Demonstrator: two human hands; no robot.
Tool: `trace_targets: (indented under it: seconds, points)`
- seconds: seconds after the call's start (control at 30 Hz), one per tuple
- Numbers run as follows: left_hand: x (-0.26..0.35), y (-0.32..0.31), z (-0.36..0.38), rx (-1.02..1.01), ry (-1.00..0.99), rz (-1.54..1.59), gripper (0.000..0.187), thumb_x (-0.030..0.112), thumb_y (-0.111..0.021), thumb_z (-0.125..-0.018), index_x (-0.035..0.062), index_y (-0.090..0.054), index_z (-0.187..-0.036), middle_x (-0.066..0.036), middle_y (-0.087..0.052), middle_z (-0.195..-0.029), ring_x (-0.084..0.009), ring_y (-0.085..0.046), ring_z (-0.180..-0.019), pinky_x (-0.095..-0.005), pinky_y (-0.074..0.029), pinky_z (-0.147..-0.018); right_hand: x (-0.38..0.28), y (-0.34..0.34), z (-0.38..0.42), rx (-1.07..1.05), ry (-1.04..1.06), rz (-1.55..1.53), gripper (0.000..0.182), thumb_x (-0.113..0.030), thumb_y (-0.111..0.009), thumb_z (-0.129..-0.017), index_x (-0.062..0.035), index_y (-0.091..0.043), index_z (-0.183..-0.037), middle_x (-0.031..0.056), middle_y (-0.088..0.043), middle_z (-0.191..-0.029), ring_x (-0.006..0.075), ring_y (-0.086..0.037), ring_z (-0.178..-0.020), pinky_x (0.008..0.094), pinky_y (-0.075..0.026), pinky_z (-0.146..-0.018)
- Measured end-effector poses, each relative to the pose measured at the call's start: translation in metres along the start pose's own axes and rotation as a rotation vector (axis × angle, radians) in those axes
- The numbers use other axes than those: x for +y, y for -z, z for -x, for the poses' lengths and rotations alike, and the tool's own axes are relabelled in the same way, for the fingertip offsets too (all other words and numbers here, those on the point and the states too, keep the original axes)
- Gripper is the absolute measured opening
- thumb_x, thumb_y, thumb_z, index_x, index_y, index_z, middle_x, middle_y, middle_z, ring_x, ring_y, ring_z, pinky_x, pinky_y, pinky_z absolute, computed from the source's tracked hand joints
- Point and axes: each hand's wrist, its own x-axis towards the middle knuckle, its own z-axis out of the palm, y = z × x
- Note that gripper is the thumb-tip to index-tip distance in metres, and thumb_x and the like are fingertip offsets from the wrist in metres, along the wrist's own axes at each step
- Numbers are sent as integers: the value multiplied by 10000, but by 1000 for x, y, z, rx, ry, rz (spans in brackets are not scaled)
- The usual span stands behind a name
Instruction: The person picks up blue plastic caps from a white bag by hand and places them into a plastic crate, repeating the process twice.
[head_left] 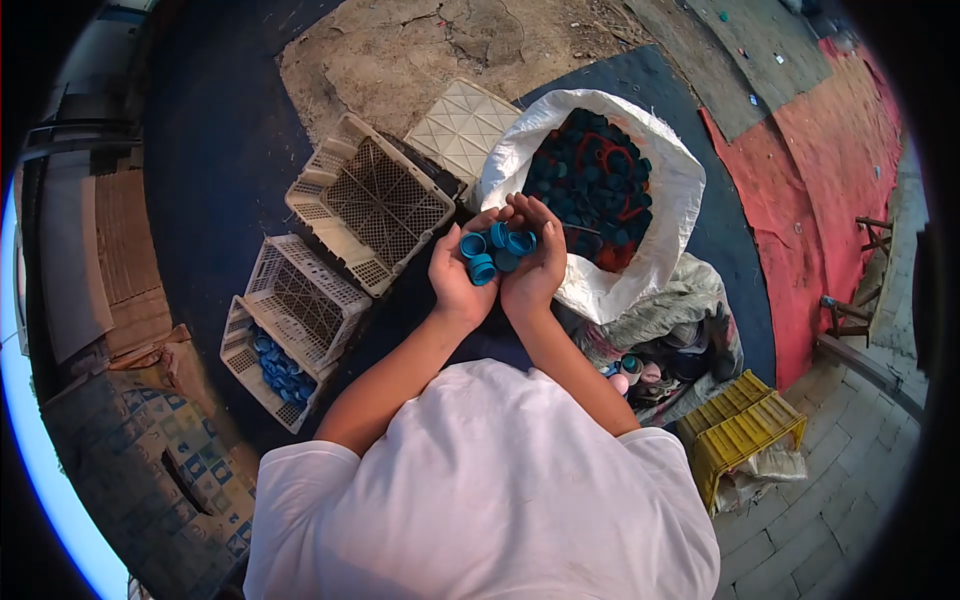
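Observation:
Several blue plastic bottle caps (481,268) rest in my two hands, which are cupped side by side. My left hand (458,283) curls around the caps from the left, and my right hand (541,268) bears them from the right, near the rim of a white woven sack (672,190). Inside the open sack lies a heap of dark teal caps (590,165) with some red-orange pieces among them. To the left of my hands stands a cream plastic crate (385,185) with a mesh bottom.
Another crate (305,300) stands lower left, next to one holding blue caps (283,370). A pale crate (468,130) sits behind. Right of me are a grey-green sack (690,295) with mixed items and a yellow crate (740,430). Red matting (780,220) covers the ground at right.

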Motion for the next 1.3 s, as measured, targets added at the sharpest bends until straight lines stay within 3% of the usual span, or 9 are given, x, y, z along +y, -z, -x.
trace_targets:
  seconds: [0.43,0.67,0.77,1.03,1.3]
  points:
    - [42,72,97,256,-264,257,500,415,-416,-1049,9,-625,-1254,-171,-621,-1385,-310,-532,-1360,-479,-357,-1198,81,-22,83,-181,-324,113,372,-228,-444,-1020,53,-612,-1198,199,-650,-1277,281,-597,-1226,407,-455,-1102]
    - [80,141,220,340,-521,376,459,396,-422,-1048,18,-633,-1202,-155,-643,-1351,-301,-559,-1326,-476,-379,-1182,152,-39,202,-353,-584,196,341,-217,-441,-1012,15,-610,-1196,156,-640,-1258,261,-595,-1188,404,-470,-1075]
    - [89,182,282,341,-633,487,446,387,-420,-1048,19,-632,-1184,-152,-661,-1314,-302,-589,-1287,-470,-401,-1165,179,-40,266,-452,-711,248,373,-249,-447,-1008,0,-587,-1248,158,-618,-1302,296,-569,-1252,452,-449,-1115]
    - [95,271,422,440,-882,681,425,358,-395,-1051,27,-626,-1182,-135,-689,-1249,-281,-623,-1234,-442,-441,-1116,240,-37,417,-640,-961,428,410,-253,-440,-1014,3,-546,-1316,164,-600,-1328,284,-551,-1264,424,-414,-1129]
    - [101,319,475,548,-986,837,432,350,-374,-1058,28,-631,-1186,-145,-681,-1262,-282,-622,-1219,-436,-441,-1122,278,-36,482,-849,-1074,595,414,-234,-496,-1012,-5,-525,-1356,159,-586,-1354,272,-535,-1285,410,-398,-1142]
